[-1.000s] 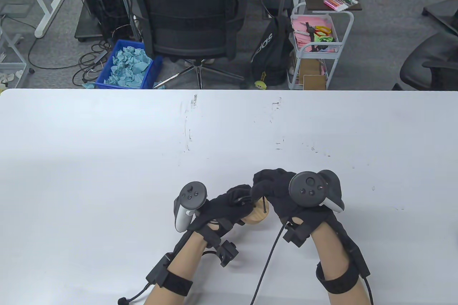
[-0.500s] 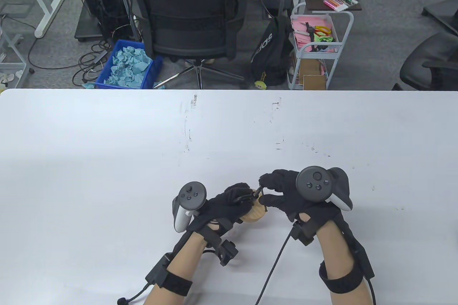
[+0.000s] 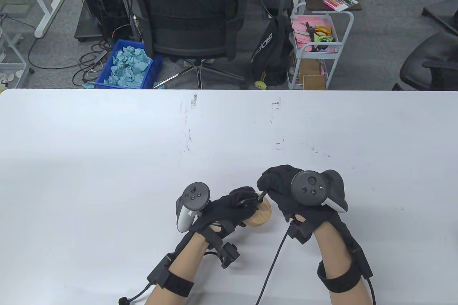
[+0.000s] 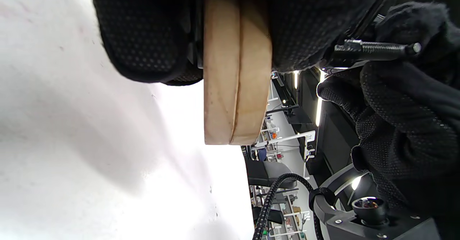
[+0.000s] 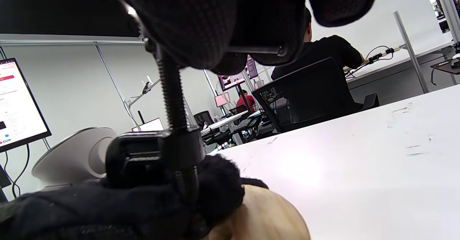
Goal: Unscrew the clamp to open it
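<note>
A small black clamp (image 5: 151, 153) sits on two stacked round wooden discs (image 3: 260, 214) near the table's front edge. My left hand (image 3: 232, 208) grips the clamp frame and the discs (image 4: 235, 71) together and holds them just above the table. My right hand (image 3: 277, 185) pinches the handle bar at the top of the clamp's threaded screw (image 5: 172, 89). The screw (image 3: 260, 197) points up and right from the frame. The bar also shows in the left wrist view (image 4: 373, 47). The clamp's pad on the wood is hidden by my left hand.
The white table (image 3: 143, 147) has scuff marks in the middle. Beyond its far edge stand a black office chair (image 3: 193, 22), a blue bin of paper (image 3: 128, 65) and a white cart (image 3: 315, 47). A cable (image 3: 272, 269) hangs from my right wrist.
My right hand has turned on the screw handle, opening out to the right and then closing back over it. My left hand and the discs have shifted slightly right.
</note>
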Tool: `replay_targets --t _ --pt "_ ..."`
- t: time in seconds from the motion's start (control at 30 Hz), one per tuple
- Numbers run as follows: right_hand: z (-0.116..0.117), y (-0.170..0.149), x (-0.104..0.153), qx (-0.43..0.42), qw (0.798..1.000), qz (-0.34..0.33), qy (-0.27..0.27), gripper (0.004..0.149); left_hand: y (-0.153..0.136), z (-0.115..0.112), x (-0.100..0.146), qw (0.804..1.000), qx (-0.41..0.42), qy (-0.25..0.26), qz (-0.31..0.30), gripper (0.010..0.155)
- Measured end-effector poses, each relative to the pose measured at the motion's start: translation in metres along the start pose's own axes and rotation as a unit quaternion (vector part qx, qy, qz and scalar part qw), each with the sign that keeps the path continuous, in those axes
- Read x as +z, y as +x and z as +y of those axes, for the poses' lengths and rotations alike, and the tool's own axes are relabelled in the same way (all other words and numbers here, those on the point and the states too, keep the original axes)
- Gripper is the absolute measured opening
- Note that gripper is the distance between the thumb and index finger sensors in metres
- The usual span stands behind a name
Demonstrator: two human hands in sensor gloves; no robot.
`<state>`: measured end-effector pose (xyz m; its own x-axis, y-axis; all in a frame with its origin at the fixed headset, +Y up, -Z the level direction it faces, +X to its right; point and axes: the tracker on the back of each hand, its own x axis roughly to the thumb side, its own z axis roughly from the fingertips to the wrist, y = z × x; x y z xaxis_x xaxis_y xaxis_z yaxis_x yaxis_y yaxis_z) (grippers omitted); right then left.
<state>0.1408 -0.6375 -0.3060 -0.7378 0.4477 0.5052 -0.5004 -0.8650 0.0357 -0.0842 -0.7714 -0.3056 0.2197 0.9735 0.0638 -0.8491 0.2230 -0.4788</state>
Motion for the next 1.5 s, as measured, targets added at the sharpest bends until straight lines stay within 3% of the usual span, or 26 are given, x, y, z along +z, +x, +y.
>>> replay_targets --t 0.1,0.23,0.37,0.43,0.53,0.7,0.9,1.07,1.2,1.27,1.37,1.5 --pt "-0.003 -0.001 0.002 0.013 1.0 0.01 0.004 0.054 -0.001 0.005 0.002 1.0 -0.003 0.019 0.004 0.043" --pt "-0.012 -0.004 0.005 0.018 0.999 0.025 -0.035 0.058 -0.002 0.01 0.003 0.999 -0.009 0.038 0.009 0.043" --pt "-0.016 -0.009 0.006 0.03 0.998 0.046 -0.019 0.055 -0.001 0.009 0.004 0.999 -0.002 0.046 0.008 0.043" --pt "-0.013 -0.012 0.006 0.031 0.997 0.064 0.011 0.062 -0.001 0.007 0.003 0.999 -0.001 0.04 0.005 0.043" --pt "-0.01 -0.012 0.004 0.006 0.999 0.048 0.008 0.069 0.0 0.002 0.001 1.0 -0.011 0.023 -0.002 0.042" --pt "-0.005 -0.002 0.001 -0.046 0.999 0.001 0.024 0.049 0.0 -0.003 -0.001 1.0 -0.017 0.013 0.001 0.042" --pt "-0.002 0.009 0.001 -0.032 0.999 -0.026 0.023 0.035 -0.003 -0.002 -0.001 1.0 0.002 0.012 0.006 0.042" --pt "-0.004 0.006 0.001 -0.038 0.999 -0.02 0.019 0.038 -0.003 0.0 -0.001 1.0 0.0 0.017 0.007 0.042" --pt "-0.015 -0.002 0.007 -0.045 0.998 0.036 -0.031 0.056 -0.002 0.003 0.001 1.0 0.004 0.027 0.006 0.042" --pt "-0.018 -0.006 0.008 -0.013 0.998 0.054 -0.03 0.065 -0.002 0.003 0.001 0.999 0.003 0.032 0.006 0.042" --pt "-0.014 -0.005 0.007 0.008 0.998 0.068 -0.002 0.066 -0.002 0.001 0.0 1.0 -0.006 0.029 0.007 0.042" --pt "-0.007 0.002 0.002 0.011 0.999 0.047 0.016 0.056 -0.001 -0.001 0.0 0.999 -0.019 0.028 0.008 0.042"
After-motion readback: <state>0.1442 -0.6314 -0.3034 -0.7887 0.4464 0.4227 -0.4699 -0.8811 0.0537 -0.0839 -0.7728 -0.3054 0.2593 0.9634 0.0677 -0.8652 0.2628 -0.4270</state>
